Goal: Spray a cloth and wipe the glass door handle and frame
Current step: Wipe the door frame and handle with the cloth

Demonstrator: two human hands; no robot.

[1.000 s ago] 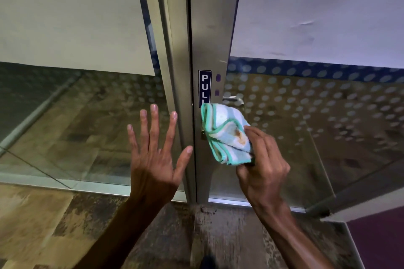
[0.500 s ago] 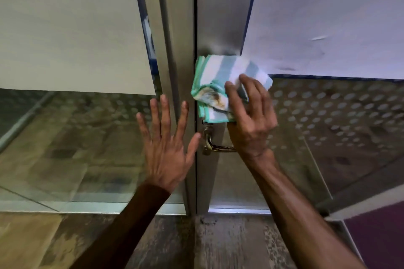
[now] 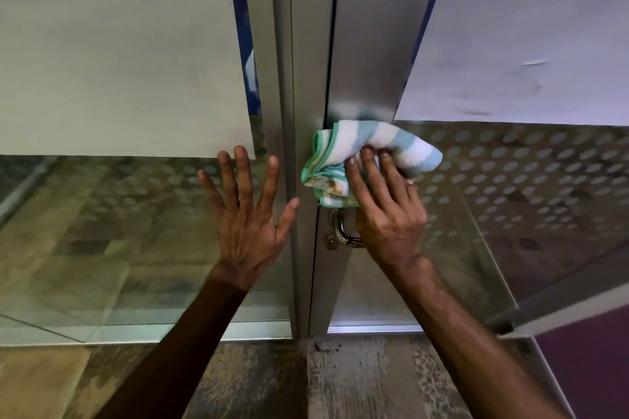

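My right hand [image 3: 388,211] presses a folded cloth [image 3: 343,150], striped blue, white and green with a brown stain, flat against the silver metal door frame [image 3: 367,54], just above the handle. The metal door handle [image 3: 340,231] shows below the cloth, partly hidden behind my right palm. My left hand [image 3: 248,211] rests with fingers spread on the glass panel [image 3: 102,231] left of the frame, thumb touching the metal post [image 3: 299,78].
Frosted film covers the upper glass on both sides, with a dotted band on the right door glass [image 3: 531,187]. A worn wood-look floor [image 3: 357,381] runs below the door. A purple panel [image 3: 599,364] stands at the lower right.
My right hand has slid the cloth up from the handle onto the frame above it and shifted it slightly. My left hand stays spread on the glass.
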